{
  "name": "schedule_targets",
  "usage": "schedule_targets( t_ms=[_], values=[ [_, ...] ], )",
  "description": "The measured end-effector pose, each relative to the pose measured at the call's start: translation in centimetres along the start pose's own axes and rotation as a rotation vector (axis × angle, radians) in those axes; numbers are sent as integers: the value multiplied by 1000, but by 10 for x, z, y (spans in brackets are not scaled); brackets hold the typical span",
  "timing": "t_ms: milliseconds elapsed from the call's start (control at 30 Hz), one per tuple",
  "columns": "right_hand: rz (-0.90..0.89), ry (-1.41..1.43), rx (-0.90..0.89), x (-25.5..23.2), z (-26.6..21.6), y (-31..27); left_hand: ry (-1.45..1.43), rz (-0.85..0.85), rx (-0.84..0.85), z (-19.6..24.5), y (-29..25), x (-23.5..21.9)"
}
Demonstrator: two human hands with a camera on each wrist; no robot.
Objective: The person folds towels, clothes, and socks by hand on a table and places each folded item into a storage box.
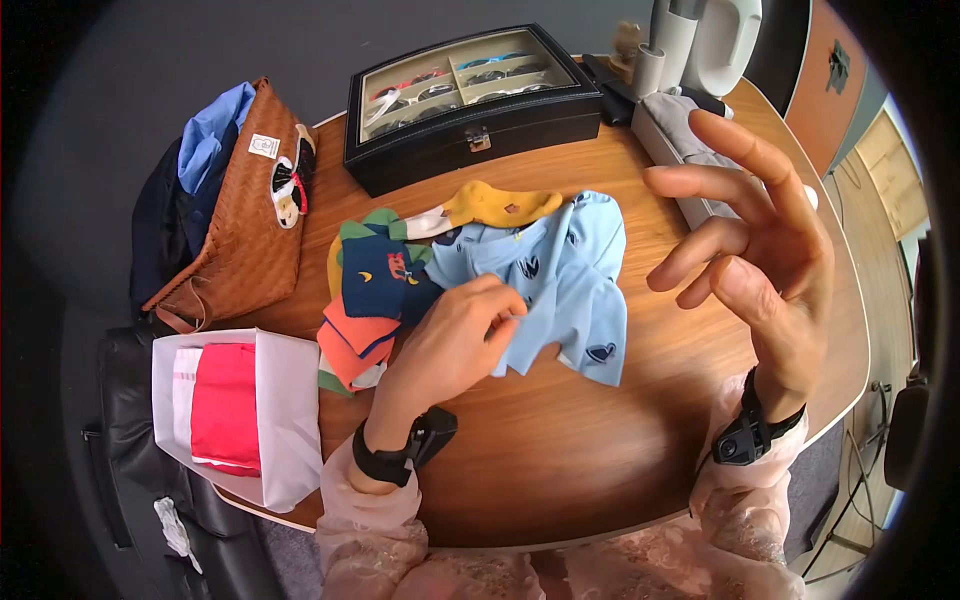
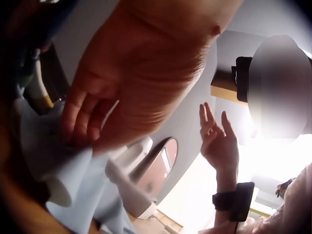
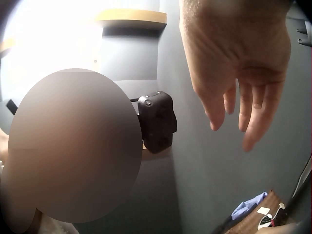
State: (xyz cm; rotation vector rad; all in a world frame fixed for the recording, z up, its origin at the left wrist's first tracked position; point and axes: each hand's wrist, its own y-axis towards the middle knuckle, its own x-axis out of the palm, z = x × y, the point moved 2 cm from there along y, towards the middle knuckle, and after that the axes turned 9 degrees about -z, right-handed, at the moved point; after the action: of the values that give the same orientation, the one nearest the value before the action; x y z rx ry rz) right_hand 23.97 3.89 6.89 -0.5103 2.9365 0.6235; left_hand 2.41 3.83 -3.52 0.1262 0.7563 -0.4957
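My left hand (image 1: pixel 455 335) pinches the near left part of a crumpled light blue garment (image 1: pixel 590 300) with dark prints. In the left wrist view, the pale blue cloth (image 2: pixel 78 195) is drawn up in folds at my fingertips. Close to this hand lies a pile of socks: a navy one (image 1: pixel 375 270) with small motifs, a coral one (image 1: pixel 345 345) and a mustard one (image 1: pixel 500 205) stretched along the garment's far edge. My right hand (image 1: pixel 770 230) is raised above the table's right side, fingers spread and loosely bent, holding nothing; the right wrist view shows its palm (image 3: pixel 239 53).
A black glass-topped case (image 1: pixel 480 110) of glasses stands at the back. To the left are a woven basket (image 1: pixel 245 220) with dark and blue clothes and a white box (image 1: pixel 290 420) holding red and white cloth. A grey box (image 1: pixel 665 140) of folded cloth stands behind my right hand.
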Motion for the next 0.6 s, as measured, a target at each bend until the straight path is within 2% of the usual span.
schedule_targets(
  t_ms=[67, 133, 200, 233, 267, 333, 367, 467, 600],
  values=[
    [-9, 11, -7, 0, 2, 0, -56, -128, 90, 14, -8, -2],
    [-21, 20, -16, 0, 2, 0, -61, -296, 256, 19, -16, -1],
    [-34, 30, -21, 0, 2, -1, -134, -557, 198, 26, -24, -2],
    [-34, 31, -21, 0, 2, -1, -120, -617, 119, 29, -26, -4],
    [-42, 20, -34, 0, 3, -1, -121, -618, 119, 28, -26, -3],
    [-48, 7, -44, 0, 2, -1, 20, -180, 164, 27, -21, -9],
    [-58, 17, -27, 0, 1, -2, -8, -91, 77, 29, -18, -13],
    [-74, 31, -8, 1, 0, -3, 82, -28, 139, 15, -20, -8],
    [-106, 53, -1, 1, -1, -4, 284, -16, 104, 7, -21, -1]
  ],
)
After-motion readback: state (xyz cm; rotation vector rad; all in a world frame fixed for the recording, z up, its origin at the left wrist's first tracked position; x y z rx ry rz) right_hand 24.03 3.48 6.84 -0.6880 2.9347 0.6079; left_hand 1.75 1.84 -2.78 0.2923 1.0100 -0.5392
